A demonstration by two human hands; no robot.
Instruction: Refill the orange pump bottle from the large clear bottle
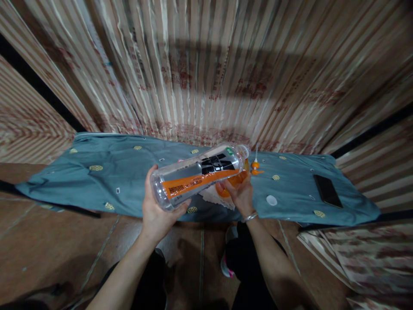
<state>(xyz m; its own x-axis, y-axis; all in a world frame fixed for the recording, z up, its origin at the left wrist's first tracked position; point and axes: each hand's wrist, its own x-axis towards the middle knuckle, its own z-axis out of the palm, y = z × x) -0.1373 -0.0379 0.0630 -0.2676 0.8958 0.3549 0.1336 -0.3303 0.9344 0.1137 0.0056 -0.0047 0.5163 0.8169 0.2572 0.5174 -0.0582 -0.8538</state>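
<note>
A large clear plastic bottle with an orange and black label lies tilted in the air, its uncapped-looking neck at the upper right. My left hand is wrapped around its base end. Closed around an orange translucent bottle is my right hand, just below the clear bottle's neck. The clear bottle covers much of the orange one, and whether their mouths touch is hidden. White tissue lies beneath the orange bottle. To the right, an orange pump head with a pale tube rests on the cloth.
A teal cloth with yellow pineapple prints covers the narrow table. A round white cap and a dark phone lie on its right part. Behind hangs a striped curtain; black poles slant at both sides.
</note>
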